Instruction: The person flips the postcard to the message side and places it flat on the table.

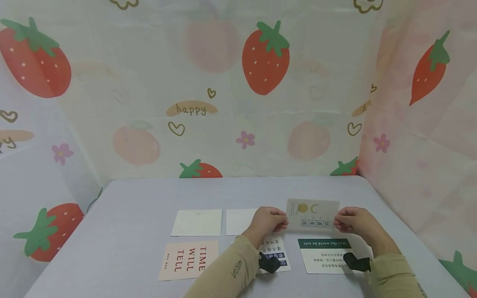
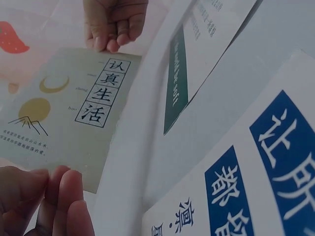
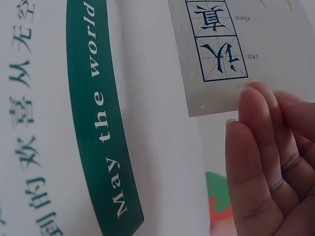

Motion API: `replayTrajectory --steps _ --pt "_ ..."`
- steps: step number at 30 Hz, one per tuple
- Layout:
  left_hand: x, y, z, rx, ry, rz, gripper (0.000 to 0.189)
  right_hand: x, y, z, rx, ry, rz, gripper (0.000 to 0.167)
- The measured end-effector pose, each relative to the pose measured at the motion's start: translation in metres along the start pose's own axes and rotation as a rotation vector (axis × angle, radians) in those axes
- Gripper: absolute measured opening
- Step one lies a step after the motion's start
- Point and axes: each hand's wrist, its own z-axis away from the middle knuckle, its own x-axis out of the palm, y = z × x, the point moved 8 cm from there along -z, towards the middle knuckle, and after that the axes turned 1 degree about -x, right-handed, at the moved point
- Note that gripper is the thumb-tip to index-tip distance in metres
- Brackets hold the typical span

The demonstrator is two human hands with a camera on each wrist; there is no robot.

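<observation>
Both hands hold one grey-green printed card (image 1: 313, 215) up at the right of the table, tilted toward the head camera. It bears a yellow moon and sun, mountain lines and a row of boxed Chinese characters. My left hand (image 1: 269, 221) pinches one short edge between thumb and fingers, and my right hand (image 1: 355, 221) pinches the opposite one. In the left wrist view the whole card (image 2: 74, 113) spans the two hands. The right wrist view shows the fingertips (image 3: 253, 98) at a corner of it. Below lies a white card with a green band (image 1: 324, 254).
A cream card with red lettering (image 1: 190, 260) lies at the front left, a blank off-white card (image 1: 197, 222) behind it. Another pale card (image 1: 238, 221) and a card with blue blocks (image 1: 285, 254) are partly behind the left arm. Strawberry-print curtains (image 1: 231, 82) surround the pale table (image 1: 123, 231).
</observation>
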Motion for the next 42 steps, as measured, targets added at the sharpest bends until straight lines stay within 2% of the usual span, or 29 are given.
replayTrajectory --steps 8,17,30,34,42 --pt "-0.0005 0.0005 -0.0004 0.010 0.001 -0.032 0.007 0.0021 -0.0036 0.0040 -0.019 -0.040 -0.039 0.016" --pt "-0.0009 -0.0011 -0.0005 -0.010 -0.004 -0.002 0.006 0.0023 -0.0037 0.0047 -0.029 -0.060 -0.018 0.017" --pt "-0.0013 -0.0016 -0.0028 -0.010 -0.001 -0.030 0.010 0.0066 -0.0038 0.0074 -0.054 -0.146 -0.058 0.022" --pt "-0.0026 -0.0013 -0.0026 -0.010 0.006 -0.024 0.010 0.0081 -0.0043 0.0076 -0.053 -0.168 -0.077 0.025" --pt "-0.0045 -0.0002 -0.0022 0.010 0.022 0.007 0.011 0.0080 -0.0055 0.0089 -0.059 -0.156 -0.066 0.038"
